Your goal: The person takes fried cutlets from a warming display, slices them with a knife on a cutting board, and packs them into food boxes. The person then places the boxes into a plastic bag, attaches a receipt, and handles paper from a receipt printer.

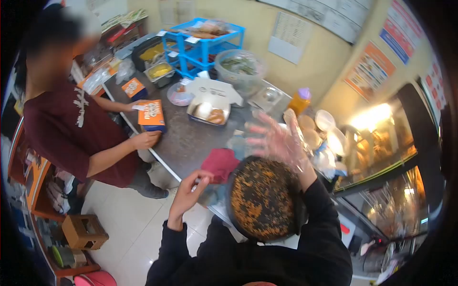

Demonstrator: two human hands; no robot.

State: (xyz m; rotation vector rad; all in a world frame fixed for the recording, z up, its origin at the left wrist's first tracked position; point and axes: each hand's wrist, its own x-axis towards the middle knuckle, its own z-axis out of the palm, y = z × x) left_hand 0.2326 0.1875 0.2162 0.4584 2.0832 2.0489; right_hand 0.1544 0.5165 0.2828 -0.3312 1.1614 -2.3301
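While a gloved right hand (pixel 276 138) is raised with its fingers spread and its palm holding nothing, a round dark pan (pixel 231 202) sits below it at the near edge of a counter (pixel 176 143), scattered with loose brown crumbs (pixel 253 209). The pan looks rigid and likely has some weight, probably more from its own body than from its thin load; the crumbs appear light and dry, apt to slide or spill at a tilt. Opposite sides of the rim would seem the surest hold, kept level, though the clear plastic glove may slip on a smooth edge.

At left, the bare left hand (pixel 188 193) has its fingers bent, thumb and index finger close together; whether anything is pinched between them cannot be told. Just beside the pan lies a dark red cloth (pixel 219 164), soft and easily gathered by any fold.

Farther up the counter, an open carton (pixel 210 90) holds a white rounded piece (pixel 204 110) and a brown one. Across the counter's corner, a person in a maroon shirt (pixel 71 124) holds an orange-and-blue box (pixel 151 116). A lit glass cabinet (pixel 381 143) glows at right.
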